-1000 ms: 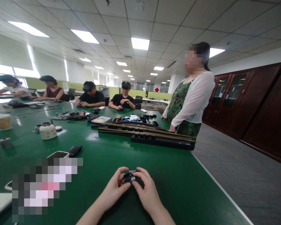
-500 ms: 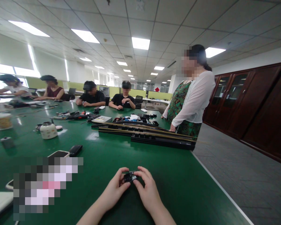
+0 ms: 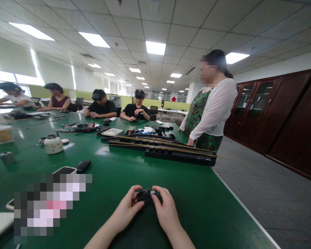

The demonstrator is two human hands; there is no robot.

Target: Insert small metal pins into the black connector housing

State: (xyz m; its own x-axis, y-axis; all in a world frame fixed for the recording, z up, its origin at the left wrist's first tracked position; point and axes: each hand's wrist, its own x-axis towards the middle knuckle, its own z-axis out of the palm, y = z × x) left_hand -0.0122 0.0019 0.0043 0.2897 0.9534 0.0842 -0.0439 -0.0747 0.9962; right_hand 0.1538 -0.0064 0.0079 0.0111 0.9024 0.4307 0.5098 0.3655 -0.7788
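Just above the green table (image 3: 114, 193), a small black part (image 3: 142, 196) with a greyish-silver piece (image 3: 152, 192) at its right end is held between both hands. Its exact kind cannot be made out. My left hand (image 3: 128, 207) is closed on the black part's left end, thumb below and fingers behind. At the right end, my right hand (image 3: 164, 205) pinches the silver piece between thumb and index finger. Parts of the held item are hidden behind the fingertips.
Long black rails (image 3: 181, 157) with thin yellowish rods lie across the table ahead. A white jar (image 3: 53, 144), a black wallet-like item (image 3: 83, 166) and a phone (image 3: 64, 170) are on the left. A person (image 3: 209, 103) stands at the far right; several others sit beyond.
My right thumb and index finger have shifted slightly up and right, along with the silver piece. My left hand stays almost in place. The standing person has turned slightly.
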